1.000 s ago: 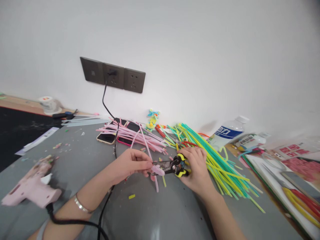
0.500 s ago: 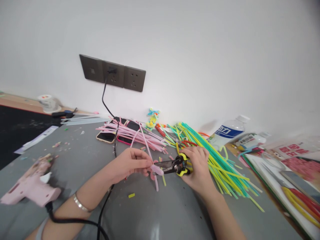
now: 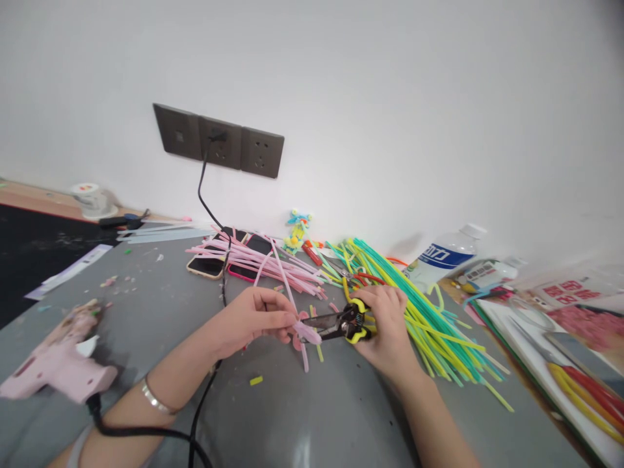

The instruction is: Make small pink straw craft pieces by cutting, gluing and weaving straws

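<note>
My left hand [image 3: 267, 318] pinches a folded lilac-pink pipe cleaner piece [image 3: 308, 331] between thumb and fingers. My right hand [image 3: 385, 325] is closed around black pliers with yellow-green handles [image 3: 351, 321]. Their jaws point left and lie against the upper side of the pink piece; whether they bite into it cannot be made out. Just behind the fingers, a long pink pipe cleaner [image 3: 285, 276] slants up and away. A round pink bit shows beside the left fingertips, partly hidden.
A pink glue gun [image 3: 63, 364] lies at the left, its black cord [image 3: 205, 396] crossing the table. Pink pipe cleaners [image 3: 253, 260] cover phones [image 3: 205, 266] at the back. Green and yellow pipe cleaners [image 3: 419, 312] spread at the right, near a bottle [image 3: 451, 250].
Hands and pliers stay almost in place. The pink piece has turned slightly, its tip dipping a little to the right. The whole view has shifted very slightly.
</note>
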`<state>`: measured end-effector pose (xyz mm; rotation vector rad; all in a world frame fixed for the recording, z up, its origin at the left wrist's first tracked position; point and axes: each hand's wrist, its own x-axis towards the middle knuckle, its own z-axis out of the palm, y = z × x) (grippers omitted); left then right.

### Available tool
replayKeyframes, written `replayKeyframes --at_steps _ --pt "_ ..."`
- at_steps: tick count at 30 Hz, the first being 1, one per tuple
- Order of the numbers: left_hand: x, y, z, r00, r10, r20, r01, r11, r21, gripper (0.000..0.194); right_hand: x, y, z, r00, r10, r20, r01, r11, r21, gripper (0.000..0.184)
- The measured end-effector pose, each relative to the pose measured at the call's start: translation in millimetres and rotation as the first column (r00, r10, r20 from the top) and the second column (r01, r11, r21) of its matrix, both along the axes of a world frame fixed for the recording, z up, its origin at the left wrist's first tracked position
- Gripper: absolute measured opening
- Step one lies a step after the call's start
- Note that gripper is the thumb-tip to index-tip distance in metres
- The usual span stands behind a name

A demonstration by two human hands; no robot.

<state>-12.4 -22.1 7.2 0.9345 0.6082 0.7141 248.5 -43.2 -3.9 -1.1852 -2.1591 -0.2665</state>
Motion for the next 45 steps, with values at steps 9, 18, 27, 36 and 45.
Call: replayKeyframes --at_steps 9,18,27,36,45 --pt "0.7 -1.8 2.2 0.999 -0.002 0.039 0.001 1.000 0.029 0.022 -0.1 0.3 -1.2 0.999 0.000 -0.035 0.000 1.000 -0.011 0.036" --pt "1.7 -2.4 -0.8 0.998 0.032 0.050 -0.038 0.992 0.121 0.018 0.6 0.8 -4.0 0.999 0.005 -0.044 -0.004 1.000 0.018 0.035" --pt "1.9 -1.0 -0.7 0.998 0.024 0.053 -0.031 0.991 0.132 0.013 -1.1 2.9 -5.2 0.999 0.046 -0.026 -0.046 0.999 0.006 0.038" --pt "2.0 -1.3 -2.8 1.000 0.009 0.026 -0.012 0.992 0.127 0.016 0.1 1.1 -3.3 0.998 0.057 -0.022 -0.057 0.998 0.011 0.033" --pt "1.4 -0.6 -0.6 1.000 0.000 0.017 -0.001 0.997 0.071 0.021 -0.2 1.6 -3.5 0.998 0.046 -0.038 -0.045 0.998 0.033 0.033"
